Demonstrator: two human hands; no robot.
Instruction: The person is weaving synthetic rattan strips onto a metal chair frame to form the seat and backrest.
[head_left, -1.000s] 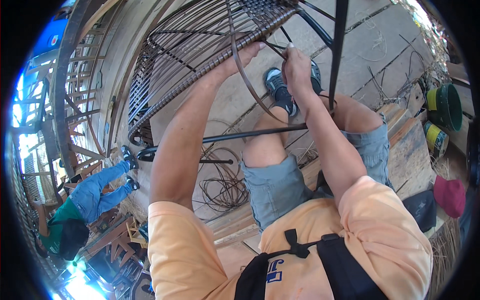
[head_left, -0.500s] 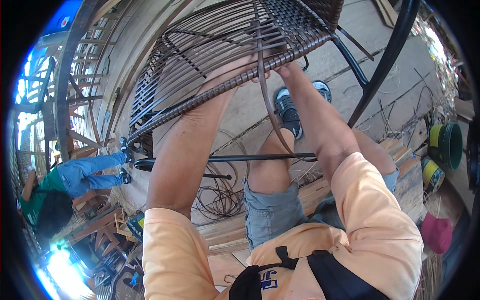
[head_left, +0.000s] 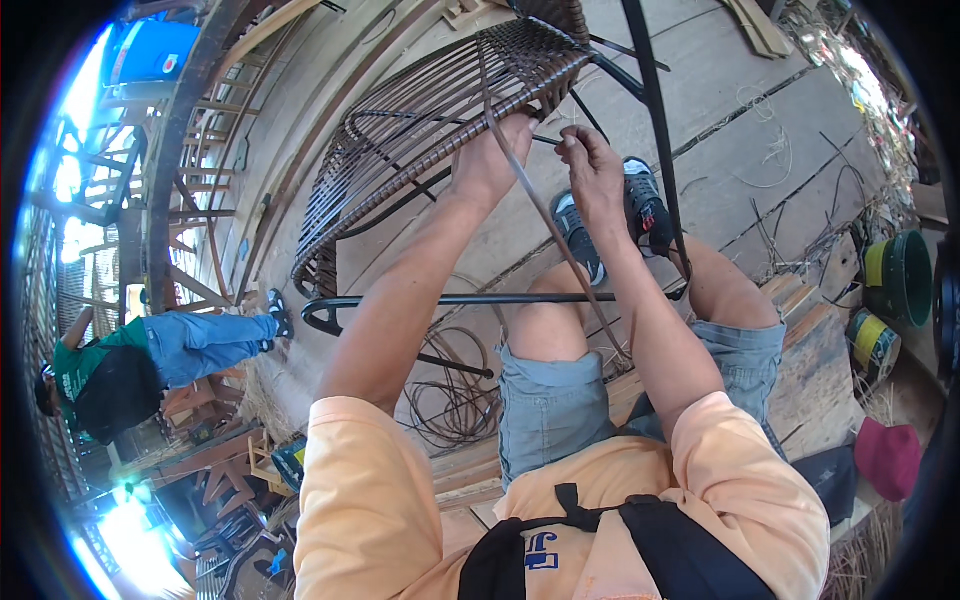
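Note:
A chair frame of black tubing (head_left: 450, 299) lies tipped over in front of me, with a seat (head_left: 400, 175) of dark brown strands, spaced apart at the left and tightly woven at the right. My left hand (head_left: 492, 165) is closed just under the seat's wrapped rim; its fingertips are partly hidden. From the rim a loose brown strip (head_left: 550, 220) hangs toward my lap, passing between my arms. My right hand (head_left: 597, 180) is apart from the rim, right of the strip, its fingers curled in a pinch. Anything in that pinch is too small to make out.
A coil of brown strands (head_left: 450, 400) lies on the floor by my knee. Green buckets (head_left: 898, 278) and a dark red cap (head_left: 888, 460) are at the right. Wooden planks (head_left: 755, 28) lie at the far right. Another person (head_left: 110, 375) in a green shirt is at the left.
My right hand has come away from the seat's rim, toward me and to the right. The seat appears farther left and smaller. My left hand stays beneath the rim.

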